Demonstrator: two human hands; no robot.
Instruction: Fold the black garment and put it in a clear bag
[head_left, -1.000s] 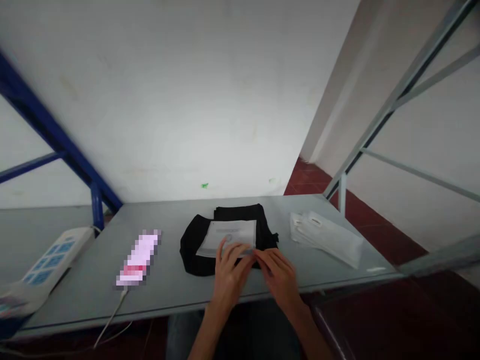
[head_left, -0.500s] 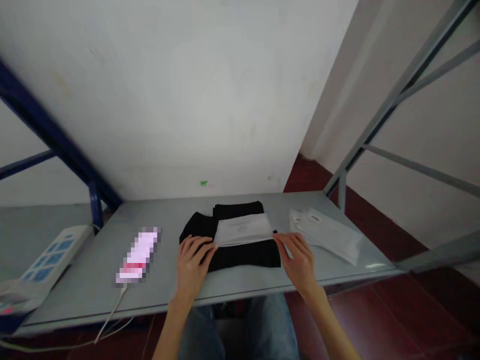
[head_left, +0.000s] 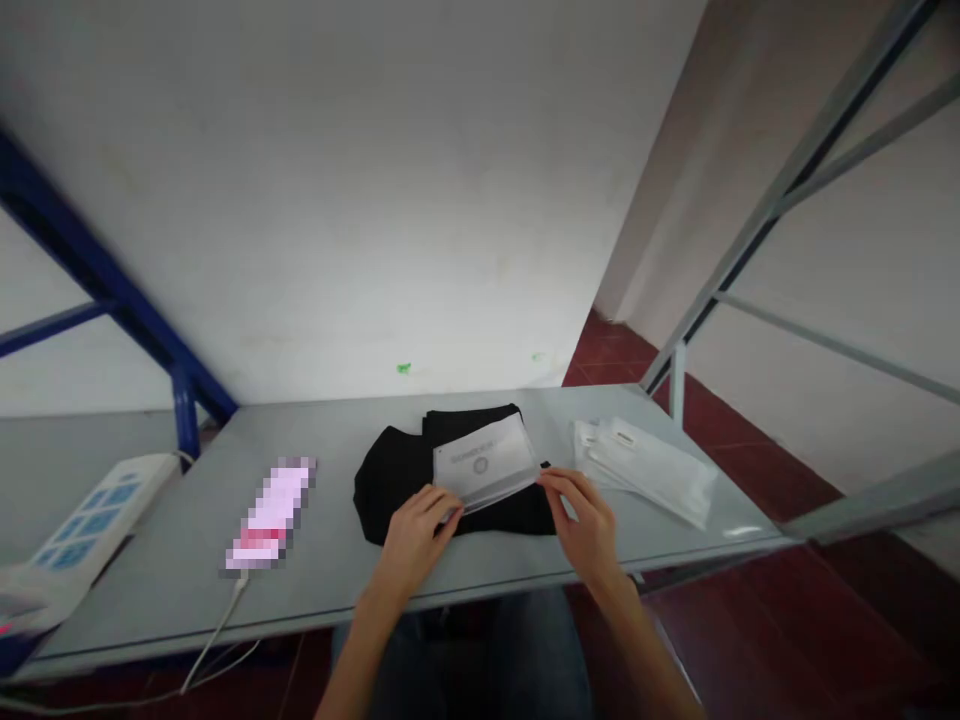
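Observation:
A frosted plastic bag [head_left: 486, 462] with grey print and a round mark lies tilted over folded black cloth [head_left: 386, 470]. Its near left corner is pinched by my left hand [head_left: 421, 525], fingers closed over the edge. My right hand [head_left: 581, 510] pinches the near right corner between thumb and fingertips. The black cloth spreads flat under the bag and shows to the left, behind and in front of it. What kind of garment the cloth is, I cannot tell.
More frosted bags [head_left: 660, 470] lie in a pile at the right of the grey table [head_left: 315, 590]. A phone [head_left: 274, 510] with a blurred screen and white cable lies left. Beyond it is a white power strip [head_left: 105, 515]. A wall stands behind; metal frames flank the table.
The bag has turned, its near left corner coming toward me and rightward with my left hand. Its print now shows more clearly. My right hand keeps its pinch almost in place.

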